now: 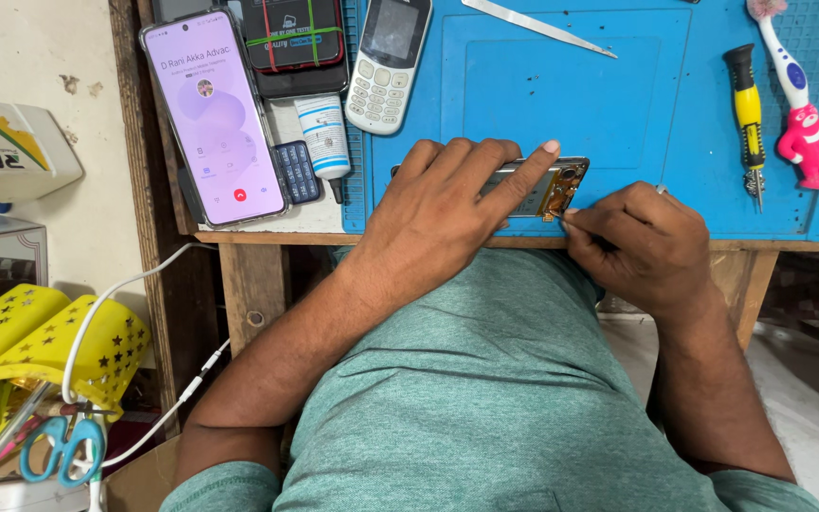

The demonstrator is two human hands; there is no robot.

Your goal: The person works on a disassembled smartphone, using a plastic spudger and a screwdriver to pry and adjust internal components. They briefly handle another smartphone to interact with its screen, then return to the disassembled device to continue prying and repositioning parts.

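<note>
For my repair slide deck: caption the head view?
Left hand steadies an opened phone on a blue mat; right hand probes it.

Head camera looks steeply down, close over the workbench edge [239, 237]

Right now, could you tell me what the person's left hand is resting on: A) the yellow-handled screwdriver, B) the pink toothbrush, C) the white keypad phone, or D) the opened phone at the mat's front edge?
D: the left hand lies flat over the opened phone at the front of the blue mat, while the keypad phone, screwdriver and toothbrush lie untouched farther back.
</note>
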